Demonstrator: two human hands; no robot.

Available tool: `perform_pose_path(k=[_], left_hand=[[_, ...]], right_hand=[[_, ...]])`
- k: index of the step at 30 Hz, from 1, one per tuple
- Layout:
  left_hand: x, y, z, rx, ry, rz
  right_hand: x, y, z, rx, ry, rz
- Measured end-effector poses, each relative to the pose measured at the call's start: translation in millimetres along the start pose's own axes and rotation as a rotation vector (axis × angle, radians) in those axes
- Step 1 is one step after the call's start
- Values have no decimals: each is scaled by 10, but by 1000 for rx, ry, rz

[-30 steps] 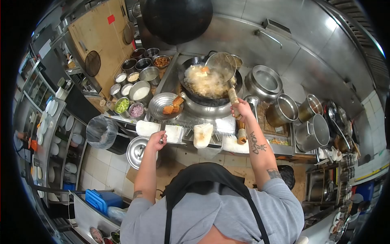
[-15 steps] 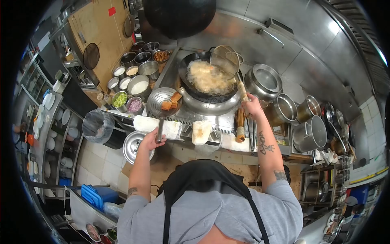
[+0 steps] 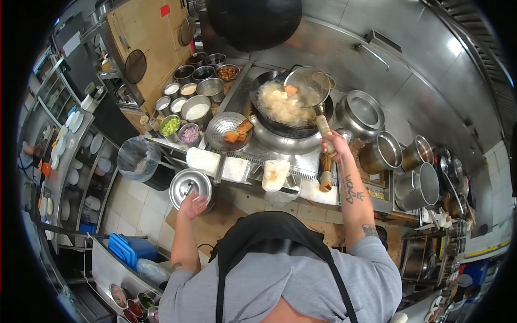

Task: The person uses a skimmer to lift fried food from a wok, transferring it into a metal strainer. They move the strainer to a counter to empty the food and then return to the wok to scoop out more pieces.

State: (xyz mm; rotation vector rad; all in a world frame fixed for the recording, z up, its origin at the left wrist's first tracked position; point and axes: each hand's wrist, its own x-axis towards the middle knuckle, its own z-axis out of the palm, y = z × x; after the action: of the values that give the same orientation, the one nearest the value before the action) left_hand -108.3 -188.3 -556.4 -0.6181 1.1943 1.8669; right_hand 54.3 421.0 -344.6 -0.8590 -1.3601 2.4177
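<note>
My right hand (image 3: 336, 145) is closed around the wrapped handle of a wire strainer (image 3: 311, 82), whose basket is over the right side of a black wok (image 3: 256, 92). Bubbling oil (image 3: 277, 112) fills the wok, with pale and orange pieces showing in the foam. My left hand (image 3: 193, 206) holds nothing, its fingers spread just in front of a round metal lid (image 3: 180, 194). Beyond it, a perforated ladle (image 3: 218, 129) rests beside the stove with its handle pointing toward me. Several browned fried pieces (image 3: 238, 132) lie in the ladle's bowl.
Metal pots of ingredients (image 3: 196, 109) stand at the left of the stove. Folded white cloths (image 3: 276, 175) line the front edge, near a bamboo brush (image 3: 326, 175). Stock pots (image 3: 381, 151) are at the right. A lined bin (image 3: 138, 156) stands on the left.
My left hand has let go of the perforated ladle and drawn back toward me. The ladle now rests unheld. An orange piece now shows at the foam beside the strainer.
</note>
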Motion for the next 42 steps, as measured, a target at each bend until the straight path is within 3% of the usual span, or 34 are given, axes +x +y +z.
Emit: perform_pose_path(k=[8, 12, 19, 23, 26, 32, 35, 37, 39, 41, 42], left_hand=[[26, -342, -300, 80, 133, -87], [163, -480, -368, 166, 191, -109], [93, -754, -533, 392, 291, -133], [223, -996, -864, 569, 287, -332], [167, -1163, -849, 676, 343, -370], [329, -1130, -828, 591, 358, -367], [309, -941, -529, 1028, 245, -205], [-18, -607, 203, 1631, -24, -152], [316, -761, 413, 1951, -293, 116], [-96, -657, 1209, 1635, -310, -162], [-37, -742, 1381, 1637, -443, -74]], right_hand=[[-48, 4, 20, -178, 151, -172], [-105, -35, 87, -106, 207, -191], [-397, -258, 287, -218, 24, -131], [-660, -234, 593, -315, -79, -124], [-796, -172, 867, -443, -152, -120], [-652, 102, 1112, -731, -237, -180], [-576, 244, 1193, -819, -234, -184], [-536, 354, 1227, -815, -234, -191], [-514, 403, 1226, -826, -220, -228], [-541, 394, 1237, -787, -196, -229], [-583, 338, 1248, -779, -176, -223]])
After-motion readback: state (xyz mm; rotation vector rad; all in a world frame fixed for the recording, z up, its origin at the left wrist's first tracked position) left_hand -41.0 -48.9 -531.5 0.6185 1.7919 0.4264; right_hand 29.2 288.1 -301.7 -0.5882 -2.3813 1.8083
